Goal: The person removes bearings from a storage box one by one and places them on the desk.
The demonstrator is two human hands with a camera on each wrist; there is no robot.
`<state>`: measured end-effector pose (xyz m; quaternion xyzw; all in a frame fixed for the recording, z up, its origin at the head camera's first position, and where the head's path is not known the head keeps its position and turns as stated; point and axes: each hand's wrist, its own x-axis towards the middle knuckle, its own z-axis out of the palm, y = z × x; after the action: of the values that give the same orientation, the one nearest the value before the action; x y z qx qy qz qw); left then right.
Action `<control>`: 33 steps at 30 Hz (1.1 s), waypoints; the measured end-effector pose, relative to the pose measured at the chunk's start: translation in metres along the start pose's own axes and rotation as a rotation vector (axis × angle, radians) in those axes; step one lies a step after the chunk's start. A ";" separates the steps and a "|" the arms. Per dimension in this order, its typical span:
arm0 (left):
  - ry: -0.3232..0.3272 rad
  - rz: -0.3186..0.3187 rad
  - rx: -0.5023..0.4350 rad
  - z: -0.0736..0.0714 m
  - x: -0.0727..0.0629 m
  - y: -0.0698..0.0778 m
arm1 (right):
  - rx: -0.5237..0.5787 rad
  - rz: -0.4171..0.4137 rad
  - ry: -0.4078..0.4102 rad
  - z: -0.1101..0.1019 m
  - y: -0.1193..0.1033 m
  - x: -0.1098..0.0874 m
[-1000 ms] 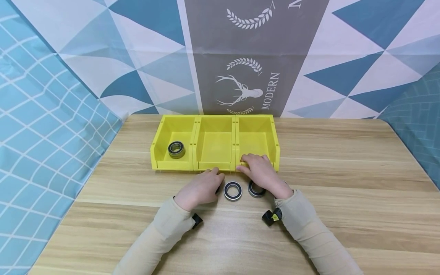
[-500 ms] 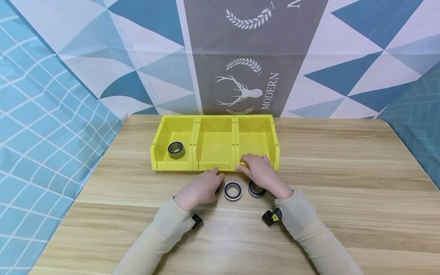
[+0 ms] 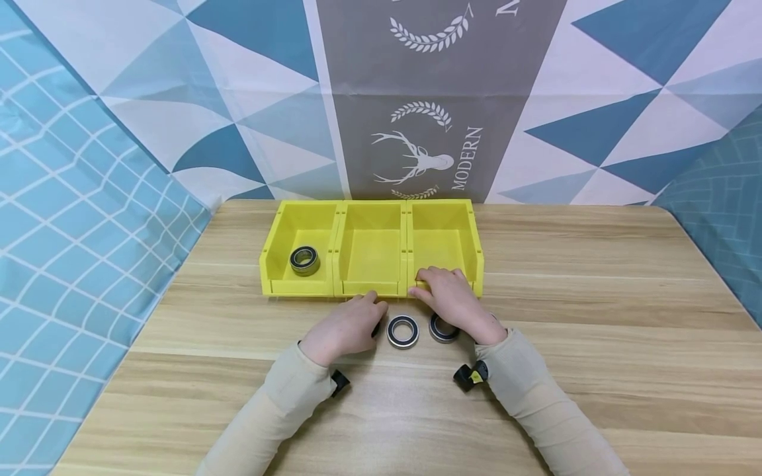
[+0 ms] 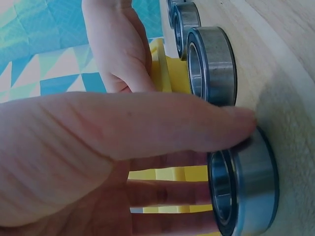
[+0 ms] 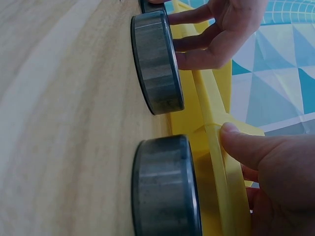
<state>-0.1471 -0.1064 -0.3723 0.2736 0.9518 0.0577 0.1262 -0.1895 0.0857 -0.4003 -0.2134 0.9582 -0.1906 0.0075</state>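
Note:
In the head view, my left hand is low over the table in front of the middle yellow bin. Its thumb and fingers pinch a ball bearing standing on the tabletop, mostly hidden by the hand from above. My right hand grips the front rim of the right yellow bin, thumb on the outer side and fingers over the edge. Between the hands lies a second bearing. Another bearing is partly covered by my right hand, and a further bearing barely shows beside the right wrist.
The three yellow bins stand joined side by side at the back of the wooden table. Inside the left bin sits a bearing. A patterned cloth hangs behind the table's far edge.

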 end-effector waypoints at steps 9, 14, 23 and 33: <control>0.001 -0.010 -0.017 -0.001 0.000 0.000 | -0.001 0.004 0.003 0.000 0.000 -0.001; -0.001 -0.019 -0.008 0.000 0.001 0.000 | 0.004 0.005 -0.001 0.000 -0.001 -0.001; -0.021 -0.047 0.019 -0.004 0.001 -0.001 | -0.003 -0.005 0.008 0.000 -0.001 0.000; 0.087 -0.008 0.031 -0.029 -0.004 -0.005 | -0.005 -0.007 0.010 0.001 0.000 0.000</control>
<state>-0.1539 -0.1136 -0.3447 0.2689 0.9582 0.0545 0.0807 -0.1900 0.0856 -0.4010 -0.2159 0.9579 -0.1893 0.0016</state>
